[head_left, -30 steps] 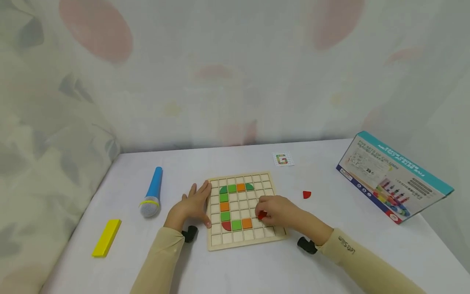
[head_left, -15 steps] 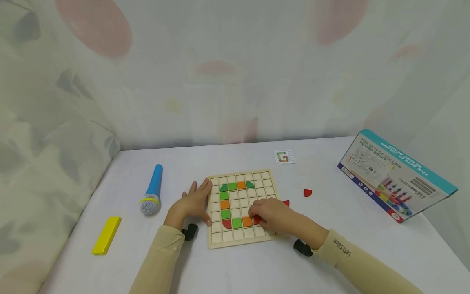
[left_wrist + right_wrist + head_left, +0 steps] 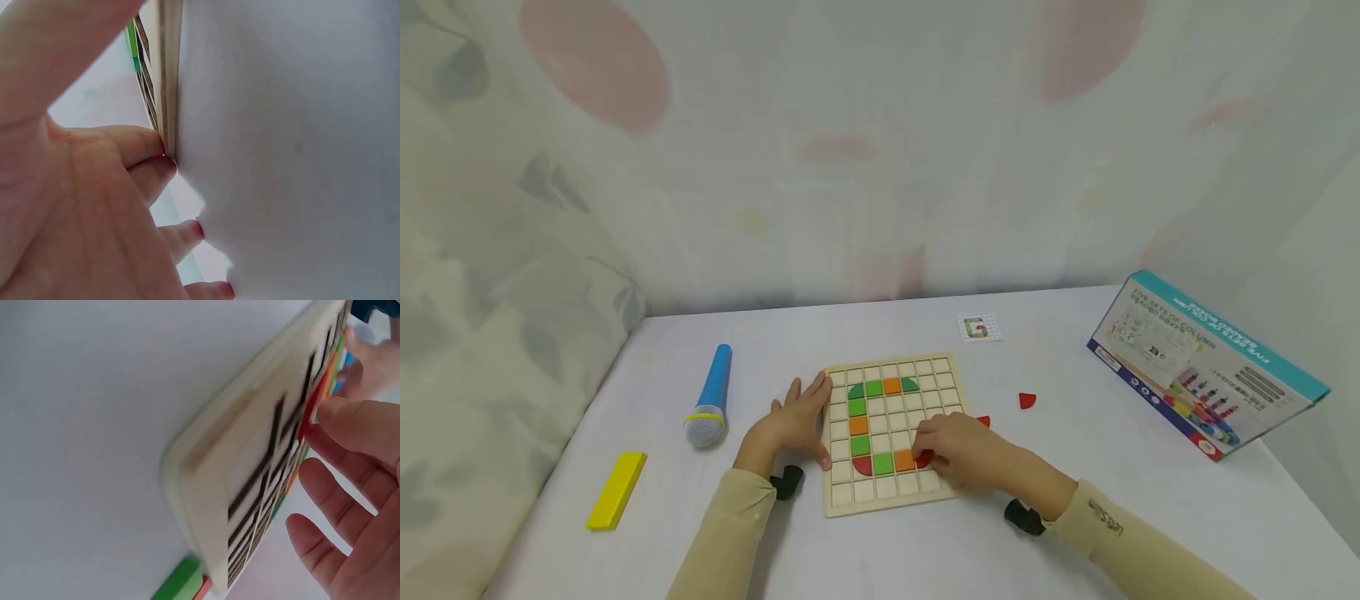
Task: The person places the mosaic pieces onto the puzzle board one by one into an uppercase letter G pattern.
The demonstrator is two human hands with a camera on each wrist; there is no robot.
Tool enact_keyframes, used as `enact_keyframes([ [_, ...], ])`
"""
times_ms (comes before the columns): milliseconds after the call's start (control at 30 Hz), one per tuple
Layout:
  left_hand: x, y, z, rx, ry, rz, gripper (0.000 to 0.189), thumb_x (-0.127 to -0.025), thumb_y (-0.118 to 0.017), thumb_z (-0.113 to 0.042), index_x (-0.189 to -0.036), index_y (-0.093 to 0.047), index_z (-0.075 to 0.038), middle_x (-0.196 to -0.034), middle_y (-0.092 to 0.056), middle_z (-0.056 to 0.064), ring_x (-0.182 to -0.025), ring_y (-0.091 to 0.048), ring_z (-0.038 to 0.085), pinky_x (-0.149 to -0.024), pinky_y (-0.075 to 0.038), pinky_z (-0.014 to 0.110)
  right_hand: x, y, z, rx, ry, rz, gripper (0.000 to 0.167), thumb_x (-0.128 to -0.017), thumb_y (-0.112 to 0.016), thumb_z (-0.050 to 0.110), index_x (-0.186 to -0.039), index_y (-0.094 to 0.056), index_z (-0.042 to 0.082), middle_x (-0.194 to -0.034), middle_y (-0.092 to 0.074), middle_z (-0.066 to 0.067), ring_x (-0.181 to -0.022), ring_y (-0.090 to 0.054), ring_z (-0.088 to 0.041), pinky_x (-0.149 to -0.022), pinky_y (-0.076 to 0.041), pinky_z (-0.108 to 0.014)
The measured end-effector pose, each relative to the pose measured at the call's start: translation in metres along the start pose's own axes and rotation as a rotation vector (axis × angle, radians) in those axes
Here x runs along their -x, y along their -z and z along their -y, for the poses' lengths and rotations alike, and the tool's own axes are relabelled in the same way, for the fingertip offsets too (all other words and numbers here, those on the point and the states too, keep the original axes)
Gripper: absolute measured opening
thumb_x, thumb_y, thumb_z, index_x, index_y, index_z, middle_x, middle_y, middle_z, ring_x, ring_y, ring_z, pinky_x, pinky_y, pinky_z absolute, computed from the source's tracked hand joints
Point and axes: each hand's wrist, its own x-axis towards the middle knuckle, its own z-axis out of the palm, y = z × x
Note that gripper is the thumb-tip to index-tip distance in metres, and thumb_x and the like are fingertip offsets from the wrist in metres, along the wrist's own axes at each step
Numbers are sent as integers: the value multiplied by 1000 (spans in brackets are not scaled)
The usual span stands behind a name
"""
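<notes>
My left hand [image 3: 790,425] lies spread along the left edge of the wooden grid board [image 3: 887,493], fingertips touching its side; the left wrist view shows the fingers against the board's edge [image 3: 167,81]. Green, orange and red tiles fill a C-shaped run of cells on it. At the lower row, my right hand [image 3: 966,450] pinches a red quarter-circle tile [image 3: 924,458] just right of an orange square [image 3: 904,460]. In the right wrist view, thumb and index finger meet at the red tile [image 3: 310,409], low against the grid. Whether it is fully seated cannot be told.
Two loose red quarter-circle tiles lie right of the board, one [image 3: 983,422] partly behind my right hand, another [image 3: 1027,401] farther out. A small pattern card [image 3: 978,327] lies behind. A toy microphone [image 3: 709,404] and yellow block [image 3: 617,491] are left; a printed box [image 3: 1202,362] stands right.
My right hand has moved slightly left and toward me with the red tile, down to the cell beside the orange square. A loose red tile behind it came into view. My left hand stayed put.
</notes>
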Motion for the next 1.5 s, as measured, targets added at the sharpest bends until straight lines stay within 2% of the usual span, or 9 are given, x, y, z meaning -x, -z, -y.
enact_keyframes([
  [100,-1,-1,0,-4,-14,-2,133,-44,-91,-33,-149,-12,-10,-155,-2,8,-137,7,44,-98,-3,71,10,7,-7,-9,-51,-81,20,-81,-65,5,-98,-68,16,-96,-61,10,-88,-57,-8,-79,-48,-26],
  [267,-2,1,2,-3,-24,4,134,-44,-90,-34,-149,-10,-9,-155,0,9,-137,8,44,-98,-2,71,35,24,-23,6,-241,-186,17,-79,-70,8,-95,-70,12,-89,-61,6,-80,-56,-9,-70,-50,-24],
  [367,-3,1,4,-11,-27,5,134,-44,-90,-35,-149,-10,-9,-155,-1,9,-137,7,45,-98,-3,72,51,29,-31,16,-337,-165,16,-78,-72,12,-93,-70,14,-87,-60,7,-78,-56,-8,-67,-50,-23],
  [500,-2,-1,5,-3,-29,2,135,-43,-90,-34,-149,-11,-8,-155,-1,10,-136,7,45,-97,-2,72,65,26,-36,-12,-394,-98,18,-76,-75,16,-93,-71,15,-88,-60,8,-79,-57,-8,-69,-50,-25],
  [733,0,1,5,6,-20,-1,134,-43,-91,-33,-149,-11,-8,-155,-1,10,-137,8,44,-98,-1,71,62,13,-36,-5,-395,-15,28,-71,-79,23,-96,-72,13,-85,-57,10,-74,-51,-4,-67,-49,-23],
  [933,1,1,3,6,-26,-6,134,-43,-91,-32,-148,-12,-7,-155,-2,11,-136,6,45,-98,-2,72,59,8,-33,37,-451,-18,24,-71,-79,20,-93,-71,15,-84,-56,11,-71,-48,-4,-67,-48,-22],
  [1067,1,1,2,-2,-23,-6,134,-43,-91,-33,-149,-11,-7,-155,-1,11,-136,7,45,-98,-2,72,56,12,-33,51,-471,-57,20,-70,-76,18,-88,-68,14,-82,-56,11,-67,-46,-4,-61,-45,-20],
  [1267,0,3,2,-1,-22,-3,135,-43,-91,-33,-149,-11,-8,-155,-1,11,-136,7,45,-98,-2,72,35,23,-24,-8,-385,-137,20,-73,-75,19,-91,-67,15,-84,-56,10,-70,-48,-6,-62,-45,-20],
  [1500,1,2,1,1,-21,8,134,-44,-91,-33,-149,-10,-8,-155,0,11,-136,7,45,-98,-2,72,-4,17,-10,-58,-266,-72,20,-77,-72,21,-96,-68,16,-89,-57,10,-75,-50,-6,-67,-46,-22],
])
